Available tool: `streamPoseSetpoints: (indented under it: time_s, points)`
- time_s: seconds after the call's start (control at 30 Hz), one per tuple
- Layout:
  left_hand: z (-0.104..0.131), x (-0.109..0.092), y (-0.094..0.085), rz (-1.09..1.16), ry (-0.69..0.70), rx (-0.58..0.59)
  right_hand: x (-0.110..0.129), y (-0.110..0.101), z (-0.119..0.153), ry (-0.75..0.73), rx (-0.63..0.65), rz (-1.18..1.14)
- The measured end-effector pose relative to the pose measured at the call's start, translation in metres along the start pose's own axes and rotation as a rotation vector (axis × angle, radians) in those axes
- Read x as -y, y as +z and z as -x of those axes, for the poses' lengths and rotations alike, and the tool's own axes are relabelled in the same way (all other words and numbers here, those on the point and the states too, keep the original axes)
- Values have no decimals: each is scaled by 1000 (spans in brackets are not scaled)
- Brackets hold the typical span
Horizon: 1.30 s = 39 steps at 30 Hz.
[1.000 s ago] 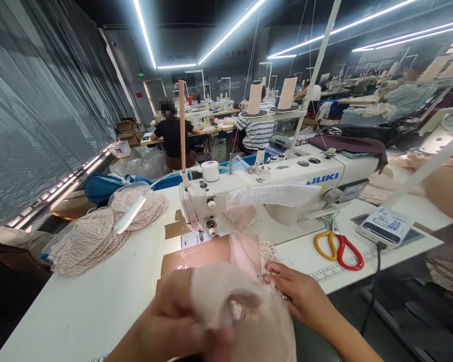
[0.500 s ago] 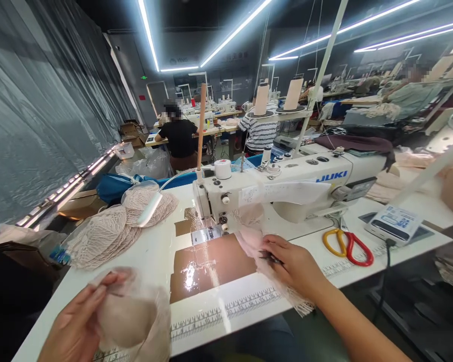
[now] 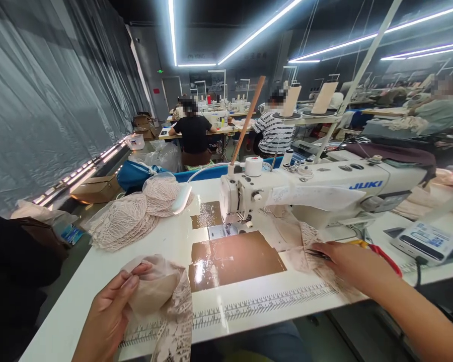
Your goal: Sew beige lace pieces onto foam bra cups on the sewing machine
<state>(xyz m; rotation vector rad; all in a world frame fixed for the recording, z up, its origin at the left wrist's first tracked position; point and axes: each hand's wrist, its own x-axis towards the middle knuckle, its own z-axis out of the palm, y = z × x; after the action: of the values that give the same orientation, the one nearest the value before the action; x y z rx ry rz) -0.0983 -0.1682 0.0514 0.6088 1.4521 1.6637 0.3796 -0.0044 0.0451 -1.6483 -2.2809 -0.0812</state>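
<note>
On the left, my left hand (image 3: 109,306) pinches the sheer edge of a beige piece with a smooth cup shape and lace trim (image 3: 173,311). This piece droops over the table's front edge. To the right, my right hand (image 3: 343,259) is closed around small dark thread snips (image 3: 319,254), their points showing past the fingers. Beige lace fabric (image 3: 307,239) lies under and beside those fingers; whether they grip it too is unclear. Between my hands is the shiny brown plate (image 3: 234,261), in front of the sewing machine's needle area (image 3: 228,230).
A stack of lace cups (image 3: 124,218) lies at the table's left. The white sewing machine (image 3: 313,183) spans the back right. Scissors with red and yellow handles (image 3: 387,259) lie partly behind my right arm, near a white device (image 3: 425,244). Several people sit at machines farther back.
The view has swung left, so the table sits farther right in it. My right hand has moved rightward from the brown plate, and more lace shows beside it. My left hand still holds its piece.
</note>
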Motion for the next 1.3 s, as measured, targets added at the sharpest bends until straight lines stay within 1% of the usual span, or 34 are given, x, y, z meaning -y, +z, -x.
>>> streamPoseSetpoints:
  time_s: [0.03,0.1,0.13,0.17,0.23,0.27,0.3,0.33,0.37,0.4,0.47,0.53,0.6,0.7,0.8,0.87,1.0,1.07,1.1,1.17,1.2,1.27,1.3]
  points:
    - [0,2,-2,-14,8,12,-8,-2,4,21,99,83]
    - [2,5,-4,-49,32,46,-20,-12,8,52,236,183]
    - [3,6,-3,-69,49,61,-22,-19,9,74,231,187]
    - [5,6,-2,-94,67,72,-21,-28,10,87,194,169]
    - [9,4,6,-161,100,94,-8,-46,10,81,70,89]
    - [10,2,11,-201,110,119,5,-53,10,49,6,9]
    - [11,1,18,-243,117,159,22,-57,9,-25,7,-125]
    - [12,-1,24,-284,114,219,41,-59,8,-91,30,-271]
    - [12,-3,31,-323,105,297,63,-57,7,-124,76,-413]
    - [11,-4,38,-358,93,386,85,-53,6,-147,152,-541]
    - [10,-5,50,-401,69,586,129,-39,4,-206,329,-725]
    - [10,-3,59,-368,26,719,165,-21,2,-262,464,-857]
    - [12,-1,64,-294,-46,797,191,-4,1,-286,584,-1005]
    - [18,2,67,-201,-114,826,212,14,-4,-243,675,-1199]
    - [21,5,67,-150,-131,854,221,23,-10,-192,707,-1332]
    - [21,7,68,-128,-133,891,225,26,-12,-190,745,-1413]
    - [19,10,72,-160,-101,914,234,24,-12,-266,808,-1487]
    - [19,11,73,-181,-85,915,234,22,-12,-286,781,-1488]
    - [19,12,73,-187,-82,912,231,22,-11,-286,745,-1454]
    - [20,12,69,-211,-83,910,215,23,-10,-283,614,-1263]
    - [21,11,67,-227,-78,912,202,25,-10,-279,527,-1103]
    - [25,9,62,-246,-39,921,172,32,-9,-272,303,-766]
    - [27,8,60,-243,-7,928,157,35,-9,-257,238,-606]
